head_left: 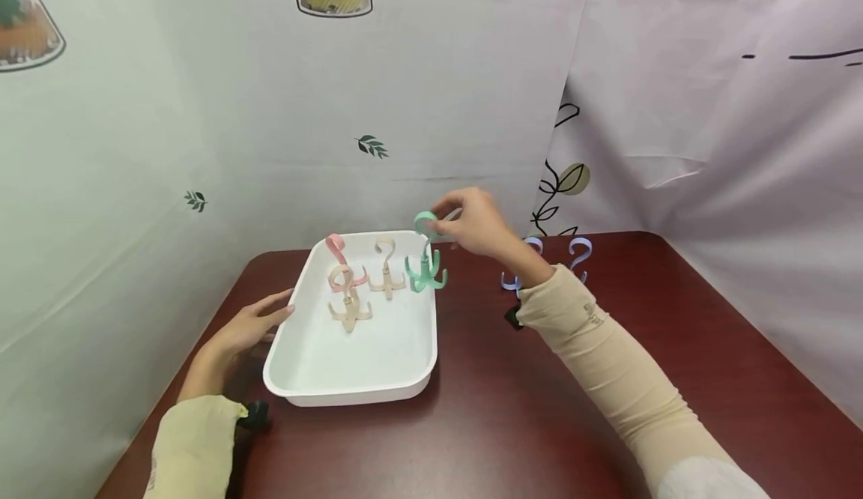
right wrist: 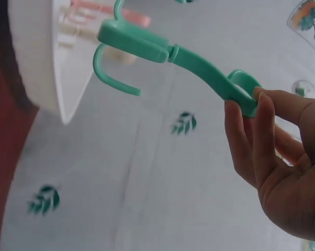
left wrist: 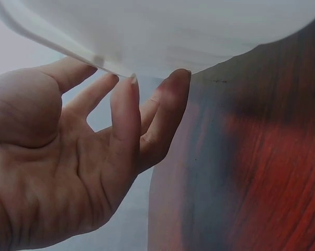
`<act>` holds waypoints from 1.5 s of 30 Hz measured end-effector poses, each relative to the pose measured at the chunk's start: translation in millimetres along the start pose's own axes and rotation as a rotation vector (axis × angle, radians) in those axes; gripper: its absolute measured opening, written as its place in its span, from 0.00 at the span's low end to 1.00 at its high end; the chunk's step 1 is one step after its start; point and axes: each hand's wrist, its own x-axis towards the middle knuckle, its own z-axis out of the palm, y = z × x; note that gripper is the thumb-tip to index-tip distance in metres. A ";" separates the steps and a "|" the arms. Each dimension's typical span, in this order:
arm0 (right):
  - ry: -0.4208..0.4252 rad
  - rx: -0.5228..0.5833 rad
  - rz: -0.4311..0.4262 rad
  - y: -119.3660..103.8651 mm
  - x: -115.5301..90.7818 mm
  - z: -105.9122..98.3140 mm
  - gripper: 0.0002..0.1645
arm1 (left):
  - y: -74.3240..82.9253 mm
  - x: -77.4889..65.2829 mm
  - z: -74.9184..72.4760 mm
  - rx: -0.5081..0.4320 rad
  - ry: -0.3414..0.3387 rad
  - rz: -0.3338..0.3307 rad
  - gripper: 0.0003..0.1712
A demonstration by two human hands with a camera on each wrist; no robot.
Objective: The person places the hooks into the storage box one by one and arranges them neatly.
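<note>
My right hand [head_left: 474, 222] pinches a green multi-prong hook hanger [head_left: 425, 273] by its curved top, between thumb and fingers. The hanger is over the far right rim of a white tray [head_left: 404, 392], prongs down. In the right wrist view, the green hanger [right wrist: 194, 65] reaches from the fingertips toward the tray's wall [right wrist: 37, 57]. My left hand [head_left: 249, 324] is at the tray's left side. In the left wrist view, the left hand [left wrist: 94, 146] touches the rim with its fingertips, palm empty. A pink hanger [head_left: 335, 248] and two beige hangers [head_left: 387, 282] [head_left: 347, 308] are in the tray.
Two blue-purple hangers [head_left: 580, 248] [head_left: 533, 243] stand on the dark red table [head_left: 485, 409] at the far right, partly behind the right forearm. A printed pale curtain [head_left: 458, 94] rises behind the table and along both sides.
</note>
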 end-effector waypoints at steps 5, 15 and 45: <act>-0.040 0.016 0.007 1.5 -2.4 28.6 0.10 | -5.2 -2.8 4.7 -0.019 0.015 -0.004 0.42; -0.091 0.037 0.022 18.1 -3.9 60.9 0.11 | -0.1 -3.2 3.8 -0.027 0.044 0.005 0.40; -0.027 0.012 0.050 47.2 -14.5 94.6 0.13 | 0.5 -3.0 8.1 -0.009 0.038 -0.001 0.41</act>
